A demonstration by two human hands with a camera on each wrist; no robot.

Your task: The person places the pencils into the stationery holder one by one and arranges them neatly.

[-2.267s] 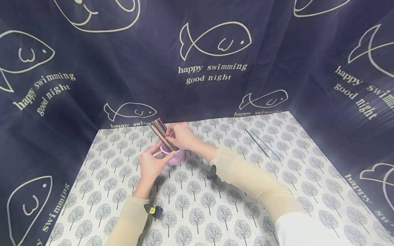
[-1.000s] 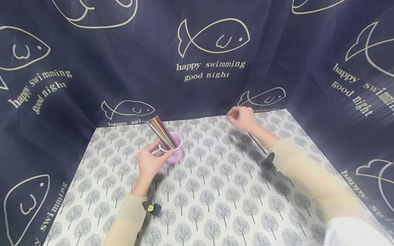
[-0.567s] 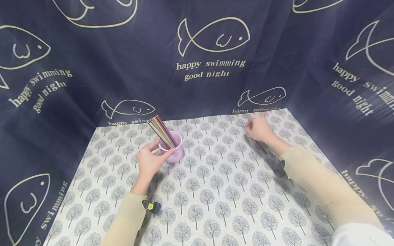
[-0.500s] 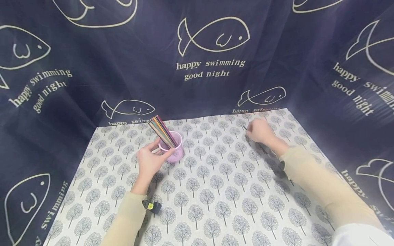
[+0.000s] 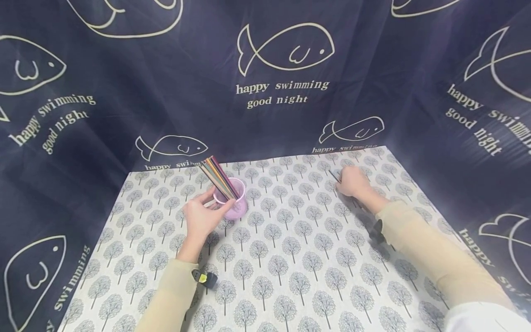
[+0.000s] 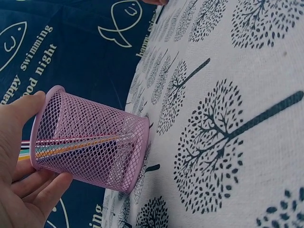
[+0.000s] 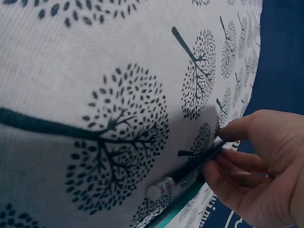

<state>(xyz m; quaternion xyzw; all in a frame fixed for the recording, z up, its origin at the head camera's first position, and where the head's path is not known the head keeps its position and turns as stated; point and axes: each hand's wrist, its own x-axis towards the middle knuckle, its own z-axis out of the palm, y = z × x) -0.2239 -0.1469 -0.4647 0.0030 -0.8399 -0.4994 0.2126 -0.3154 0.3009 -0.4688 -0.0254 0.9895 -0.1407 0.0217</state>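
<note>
My left hand (image 5: 203, 216) holds the rim of a pink mesh pencil cup (image 6: 90, 137), which stands on the tree-print cloth. Several coloured pencils (image 5: 220, 177) lean out of the cup toward the back left; in the left wrist view they show through the mesh. Far to the right, my right hand (image 7: 259, 166) pinches a dark pencil (image 7: 192, 164) with a metal ferrule and pale eraser end, low over the cloth. Beside it lies a green pencil (image 7: 178, 204), partly behind the dark one. In the head view the hand hides most of both pencils.
A white cloth (image 5: 286, 258) printed with grey trees covers the table. Dark blue curtains (image 5: 274, 129) with fish drawings rise behind the table and on both sides.
My right hand has left the pencils in the cup, crossed to the right and come down onto the dark pencil, sliding slightly along it. My left hand has stayed at the cup.
</note>
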